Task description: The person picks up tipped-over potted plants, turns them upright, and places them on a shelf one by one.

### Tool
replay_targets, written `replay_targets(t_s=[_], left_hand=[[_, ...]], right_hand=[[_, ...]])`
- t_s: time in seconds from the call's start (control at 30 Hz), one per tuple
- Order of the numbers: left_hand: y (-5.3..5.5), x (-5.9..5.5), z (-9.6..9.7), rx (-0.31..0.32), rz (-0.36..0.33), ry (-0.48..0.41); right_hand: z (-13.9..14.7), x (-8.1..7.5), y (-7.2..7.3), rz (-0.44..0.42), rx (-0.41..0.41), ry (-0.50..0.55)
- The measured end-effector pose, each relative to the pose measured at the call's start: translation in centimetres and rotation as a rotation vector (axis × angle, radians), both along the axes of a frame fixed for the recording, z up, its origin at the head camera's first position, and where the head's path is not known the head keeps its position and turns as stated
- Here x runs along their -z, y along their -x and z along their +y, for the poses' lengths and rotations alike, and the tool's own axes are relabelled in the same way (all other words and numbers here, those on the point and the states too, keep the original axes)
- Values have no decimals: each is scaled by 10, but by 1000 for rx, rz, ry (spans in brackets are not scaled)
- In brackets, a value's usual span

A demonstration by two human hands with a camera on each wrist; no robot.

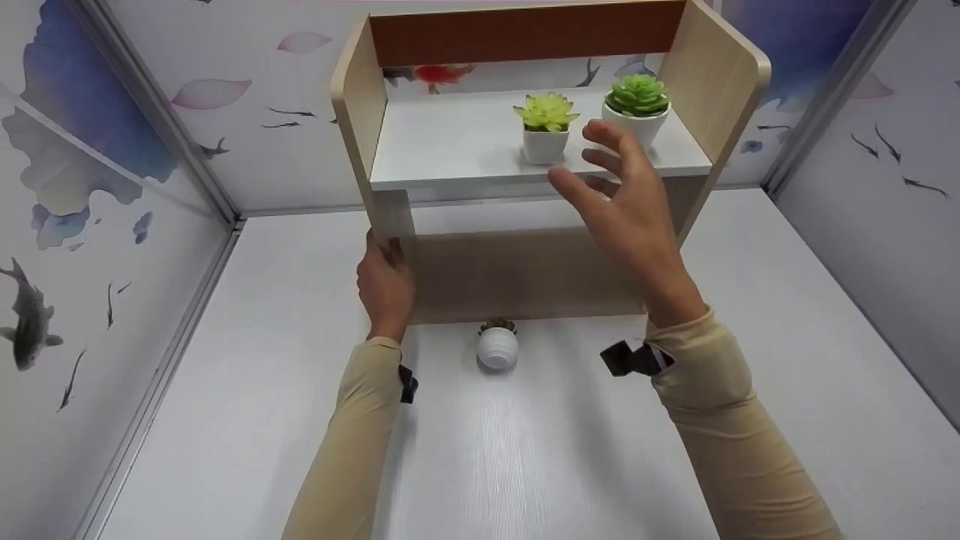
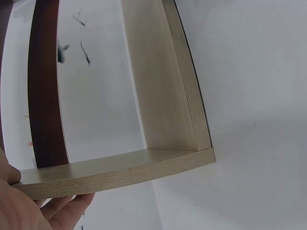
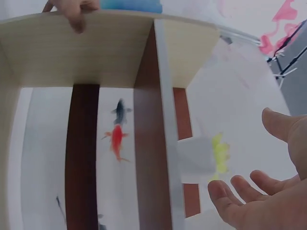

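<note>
A light-wood shelf unit (image 1: 450,142) with a white upper board stands on the table. My left hand (image 1: 386,289) grips its left side panel, thumb on the inner face and fingers behind, as the left wrist view shows on the panel's edge (image 2: 120,175). In front of the upper board my right hand (image 1: 626,202) hovers with fingers spread and nothing in them. Nearest to it are a yellow-green succulent (image 1: 546,112) in a square white pot and a green succulent (image 1: 637,96) in a round white pot, partly hidden by the fingers. Both plants stand on the upper board.
A small round white pot (image 1: 497,349) with a dark plant lies tipped on the white table (image 1: 487,450), close before the unit's lower wood panel (image 1: 525,274). Walls printed with fish and petals (image 1: 210,94) enclose the table at the back and sides.
</note>
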State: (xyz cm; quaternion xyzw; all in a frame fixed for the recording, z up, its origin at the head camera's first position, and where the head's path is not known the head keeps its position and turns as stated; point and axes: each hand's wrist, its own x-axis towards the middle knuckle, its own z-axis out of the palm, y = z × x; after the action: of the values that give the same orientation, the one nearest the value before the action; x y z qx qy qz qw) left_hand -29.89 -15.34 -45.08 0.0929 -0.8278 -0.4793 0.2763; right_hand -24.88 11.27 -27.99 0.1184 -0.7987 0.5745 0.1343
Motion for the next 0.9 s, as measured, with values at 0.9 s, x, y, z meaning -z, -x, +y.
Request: replay_targets(t_s=[0.9], left_hand=[[1,1,-2,-15,-23,16]], right_hand=[[-21,113,-31,-162,-93,-61]])
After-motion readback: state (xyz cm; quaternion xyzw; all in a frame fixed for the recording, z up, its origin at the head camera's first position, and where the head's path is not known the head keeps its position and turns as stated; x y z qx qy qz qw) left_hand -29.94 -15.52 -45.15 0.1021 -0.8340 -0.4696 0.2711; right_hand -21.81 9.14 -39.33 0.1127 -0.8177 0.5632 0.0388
